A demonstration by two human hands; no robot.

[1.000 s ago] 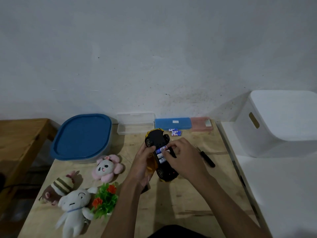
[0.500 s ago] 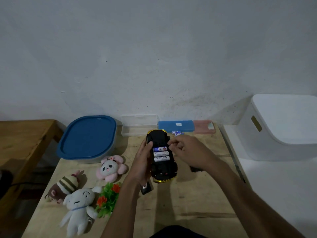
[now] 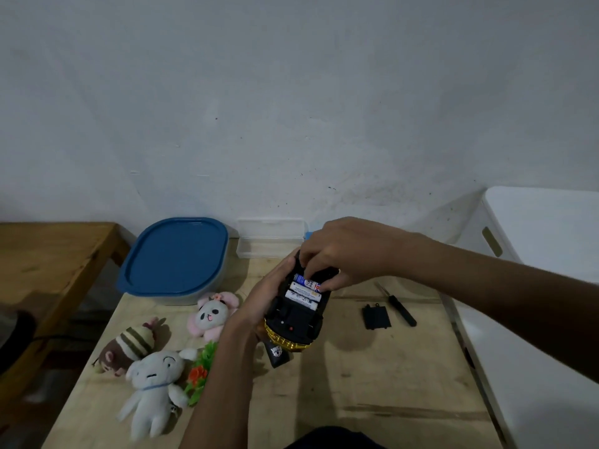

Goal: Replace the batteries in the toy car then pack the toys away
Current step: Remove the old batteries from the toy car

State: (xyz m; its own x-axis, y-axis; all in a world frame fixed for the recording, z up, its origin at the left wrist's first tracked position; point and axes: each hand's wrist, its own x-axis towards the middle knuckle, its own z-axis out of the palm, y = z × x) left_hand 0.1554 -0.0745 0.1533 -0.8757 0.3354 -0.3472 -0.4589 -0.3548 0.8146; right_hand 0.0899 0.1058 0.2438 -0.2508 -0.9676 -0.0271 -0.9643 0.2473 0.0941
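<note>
The pale plywood table (image 3: 356,400) carries everything, and the upturned black toy car with a gold bumper (image 3: 298,322) is held just above its middle. To the right of the car, past the table's edge, stands a white plastic storage bin with a slot handle (image 3: 544,241). To the car's far left sits an oval container under a blue lid (image 3: 175,254). Behind the car, against the wall, lies a clear plastic case (image 3: 269,241).

The left hand (image 3: 259,306) grips the car along its left side, fingers wrapped round the body. The right hand (image 3: 343,251) reaches over the car's far end, fingers curled down into the open bay.

Left of the car lie a white plush doll (image 3: 152,384), a brown plush with a striped cap (image 3: 129,345), a pink panda plush (image 3: 210,315) and a green plastic plant with orange flowers (image 3: 201,374).

Right of the car, flat on the wood, rests a black battery cover (image 3: 376,316), and just beyond it a slim black screwdriver (image 3: 400,307).

Three white-and-blue cylindrical batteries (image 3: 303,296) lie side by side in the car's underside; the right fingertips pinch the farthest one.
</note>
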